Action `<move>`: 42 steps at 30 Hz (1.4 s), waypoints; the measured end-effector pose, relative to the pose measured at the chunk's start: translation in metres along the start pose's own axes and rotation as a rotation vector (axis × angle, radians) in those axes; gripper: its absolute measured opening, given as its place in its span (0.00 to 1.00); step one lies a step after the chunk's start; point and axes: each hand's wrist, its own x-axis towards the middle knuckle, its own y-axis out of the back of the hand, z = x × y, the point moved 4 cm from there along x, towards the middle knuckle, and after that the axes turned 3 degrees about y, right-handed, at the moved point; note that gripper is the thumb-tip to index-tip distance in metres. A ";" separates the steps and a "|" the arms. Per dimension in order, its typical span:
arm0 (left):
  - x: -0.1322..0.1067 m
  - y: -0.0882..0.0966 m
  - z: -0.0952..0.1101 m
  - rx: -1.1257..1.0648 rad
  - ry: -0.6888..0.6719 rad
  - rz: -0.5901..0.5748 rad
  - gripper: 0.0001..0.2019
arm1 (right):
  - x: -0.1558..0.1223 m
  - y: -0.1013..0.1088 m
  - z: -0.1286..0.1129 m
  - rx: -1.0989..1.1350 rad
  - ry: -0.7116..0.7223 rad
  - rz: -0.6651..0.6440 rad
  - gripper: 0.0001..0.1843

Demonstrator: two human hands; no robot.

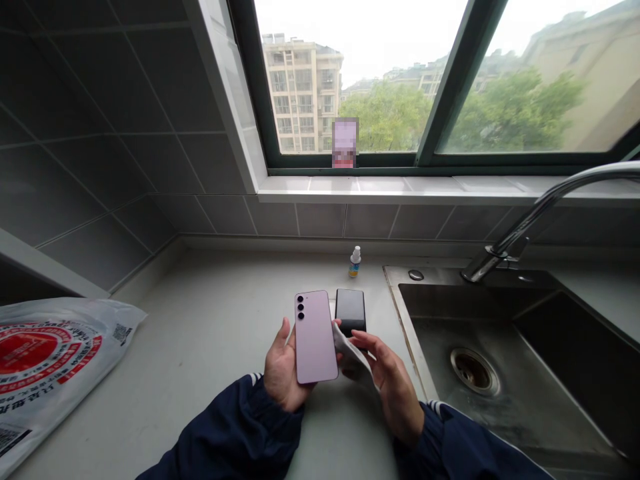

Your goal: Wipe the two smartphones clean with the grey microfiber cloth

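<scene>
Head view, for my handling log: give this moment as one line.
left hand: holds lilac phone | right hand: cloth on phone | nearby: black phone, bottle, sink

Between the white plastic bag [50,373] at the countertop's [215,320] left edge and the left hand [285,365], a wide stretch of countertop gives a hand room to pass toward the tiled back wall [320,220]. The pale pink smartphone [316,337] and cloth [353,350] fill the gap between the hands. The right hand [393,387] sits near the steel sink rim [404,320], where the countertop ends. Just beyond the hands, the dark smartphone [351,311] lies in the way of a forward reach, with the small bottle [355,262] behind it near the back edge. The chrome faucet [530,227] rises beyond the sink and arches across it, obstructing passage over the basin.
</scene>
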 end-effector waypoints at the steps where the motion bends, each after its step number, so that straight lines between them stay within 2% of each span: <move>1: 0.000 0.000 0.001 -0.005 -0.005 0.004 0.34 | 0.000 0.000 0.000 -0.055 0.025 -0.024 0.28; 4: 0.000 -0.001 0.003 -0.007 -0.014 0.013 0.33 | -0.002 -0.002 -0.001 -0.312 0.115 -0.099 0.30; 6: 0.000 -0.002 0.004 -0.001 -0.022 0.012 0.33 | -0.003 -0.003 -0.004 -0.433 0.150 -0.115 0.26; 10: 0.000 -0.002 0.005 -0.003 -0.029 0.005 0.34 | -0.004 -0.002 -0.014 -0.542 0.216 -0.080 0.19; 13: 0.001 -0.002 0.006 -0.015 -0.032 -0.007 0.34 | -0.003 -0.001 -0.020 -0.553 0.220 -0.062 0.18; 19: 0.004 -0.002 0.006 0.051 -0.025 0.011 0.36 | 0.006 0.013 -0.024 -0.469 0.075 0.075 0.23; 23: 0.004 -0.001 -0.002 0.130 0.097 -0.012 0.38 | 0.015 0.028 -0.028 -0.474 0.117 0.170 0.24; 27: 0.002 -0.001 -0.015 0.233 0.216 -0.087 0.38 | 0.015 0.036 -0.032 -0.544 0.205 0.250 0.22; 29: 0.001 0.000 -0.020 0.283 0.242 -0.137 0.37 | 0.011 0.029 -0.033 -0.685 0.315 0.162 0.22; 31: -0.001 0.001 -0.024 0.304 0.272 -0.160 0.36 | 0.004 0.013 -0.031 -0.957 0.493 -0.067 0.27; 33: -0.002 0.002 -0.025 0.298 0.274 -0.123 0.34 | -0.002 -0.002 -0.025 -1.242 0.637 -0.295 0.31; 34: -0.003 0.003 -0.025 0.291 0.263 -0.089 0.33 | -0.005 -0.006 -0.022 -1.349 0.672 -0.362 0.32; 37: -0.003 0.003 -0.023 0.264 0.175 -0.018 0.30 | -0.007 -0.012 -0.019 -1.539 0.706 -0.421 0.37; 42: 0.001 0.005 -0.025 0.186 0.077 -0.097 0.25 | -0.017 -0.024 -0.018 -1.591 0.711 -0.555 0.42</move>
